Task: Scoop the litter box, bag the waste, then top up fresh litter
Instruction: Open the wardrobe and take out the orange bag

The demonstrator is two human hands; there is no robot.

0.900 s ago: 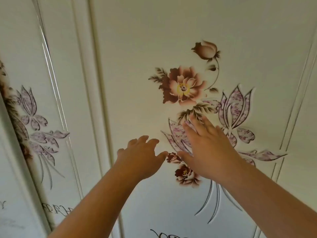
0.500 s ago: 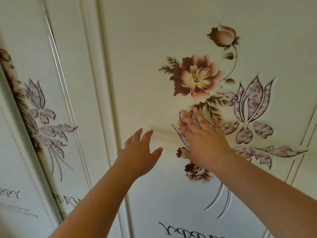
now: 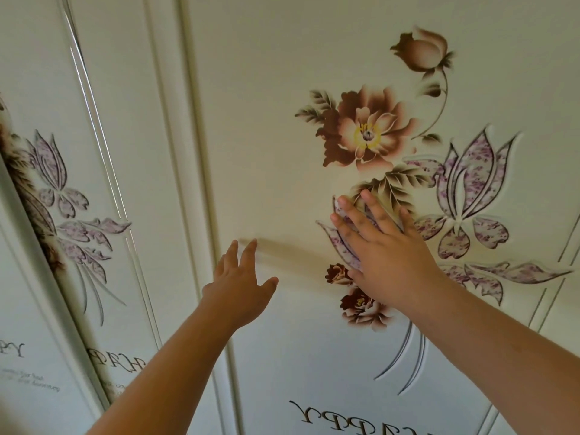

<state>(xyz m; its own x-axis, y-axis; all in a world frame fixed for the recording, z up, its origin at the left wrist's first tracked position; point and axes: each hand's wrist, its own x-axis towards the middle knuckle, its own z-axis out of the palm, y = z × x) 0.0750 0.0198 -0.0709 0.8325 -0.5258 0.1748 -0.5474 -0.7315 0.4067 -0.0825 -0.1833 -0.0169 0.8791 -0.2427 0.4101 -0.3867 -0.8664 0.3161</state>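
Surface: cream panelled doors, seen close and at a tilt; nothing else of the room is shown.

Far left: a narrow door panel [image 3: 40, 215] is decorated with purple-speckled leaf motifs and dark script near its lower edge.

Left of centre: a raised vertical moulding [image 3: 194, 171] is set between that panel and the wide one.

Centre: the left hand [image 3: 240, 288] is held with fingers spread and loosely extended, nothing grasped. Its fingertips are placed near the wide panel just right of the moulding; contact cannot be told. A soft shadow is cast on the panel beside it.

Centre right: the wide door panel [image 3: 282, 89] is printed with a large brown flower [image 3: 367, 131], a bud [image 3: 423, 50] above it, purple leaves, and script along the bottom.

Right: the right hand [image 3: 387, 257] is laid flat against the panel over the leaf motifs, fingers splayed, nothing held.

Litter box, waste bag and litter: not shown in this view.
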